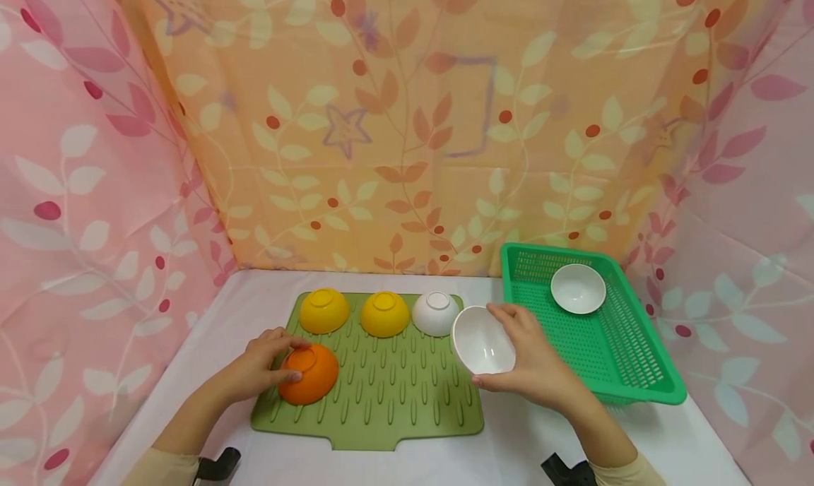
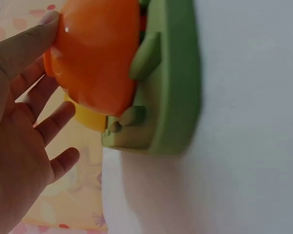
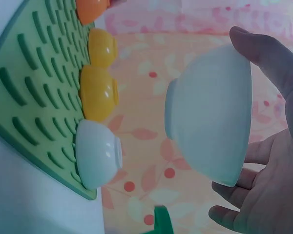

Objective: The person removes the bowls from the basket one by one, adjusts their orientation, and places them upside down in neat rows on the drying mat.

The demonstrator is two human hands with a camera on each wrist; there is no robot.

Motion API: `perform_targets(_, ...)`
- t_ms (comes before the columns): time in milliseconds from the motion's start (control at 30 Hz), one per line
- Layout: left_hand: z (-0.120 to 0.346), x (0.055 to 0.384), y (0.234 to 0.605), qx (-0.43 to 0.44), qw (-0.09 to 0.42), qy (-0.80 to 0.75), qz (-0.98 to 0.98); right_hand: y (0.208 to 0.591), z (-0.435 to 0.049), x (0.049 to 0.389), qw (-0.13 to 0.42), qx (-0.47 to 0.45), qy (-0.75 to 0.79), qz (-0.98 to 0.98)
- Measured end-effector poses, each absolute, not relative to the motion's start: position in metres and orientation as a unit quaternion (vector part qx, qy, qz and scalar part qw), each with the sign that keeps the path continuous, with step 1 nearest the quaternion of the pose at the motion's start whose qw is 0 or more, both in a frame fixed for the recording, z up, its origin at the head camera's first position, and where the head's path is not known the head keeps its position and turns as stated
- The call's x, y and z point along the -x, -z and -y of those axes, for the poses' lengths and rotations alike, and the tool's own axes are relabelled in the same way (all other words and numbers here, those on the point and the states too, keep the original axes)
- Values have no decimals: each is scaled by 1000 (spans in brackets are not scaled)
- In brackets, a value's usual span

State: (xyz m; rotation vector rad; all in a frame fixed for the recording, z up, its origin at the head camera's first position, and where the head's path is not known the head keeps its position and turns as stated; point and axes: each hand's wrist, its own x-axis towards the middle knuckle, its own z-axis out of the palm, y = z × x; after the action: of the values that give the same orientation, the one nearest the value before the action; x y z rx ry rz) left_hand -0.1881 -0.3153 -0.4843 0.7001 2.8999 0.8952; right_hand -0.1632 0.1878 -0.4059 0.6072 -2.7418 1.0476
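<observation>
My right hand (image 1: 531,359) grips a white bowl (image 1: 477,345) by its rim, thumb on one side and fingers on the other. That bowl is tilted on its side in the air, and its outside faces the right wrist camera. On the left, my left hand (image 1: 263,366) holds an orange bowl (image 1: 318,374) around its foot; the bowl sits upside down on a green drying mat (image 1: 381,408). Along the mat's back edge stand two upturned yellow bowls (image 1: 324,311) and an upturned white bowl (image 1: 435,316). In the left wrist view, the thumb presses the orange bowl's side (image 2: 97,53).
To the right is a green plastic basket (image 1: 655,330) with one white bowl (image 1: 579,289) inside, its opening facing up. A white cloth (image 1: 515,436) covers the table. Patterned curtains (image 1: 407,119) enclose the back and both sides.
</observation>
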Motion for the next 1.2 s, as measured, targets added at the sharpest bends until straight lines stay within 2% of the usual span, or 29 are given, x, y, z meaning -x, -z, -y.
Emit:
perform_targets(467,313,201,466,-235,49,-268,-933,423,-181,158,74,-208,-352,910)
perform_targets(1200,313,203,468,-216,59,-275,-935,438,-163,171,61,-233,-318,917)
